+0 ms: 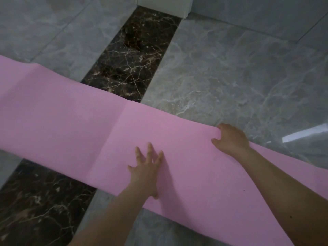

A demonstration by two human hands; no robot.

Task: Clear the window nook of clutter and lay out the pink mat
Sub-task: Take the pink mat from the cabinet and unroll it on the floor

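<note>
The pink mat (79,125) lies unrolled across the grey marble floor (230,71) and its dark marble strip (134,55). The left hand (147,173) presses flat on it, fingers (150,150) splayed wide, holding nothing. The right hand (230,139) curls over the mat's far edge, gripping it.

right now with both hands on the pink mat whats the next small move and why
Probably slide the left hand, lying flat with fingers spread, leftward along the pink mat to press down the fold crease. The mat is spread across the grey floor and dark marble strip but seems to ripple further left, while the right hand grips the far edge.
</note>
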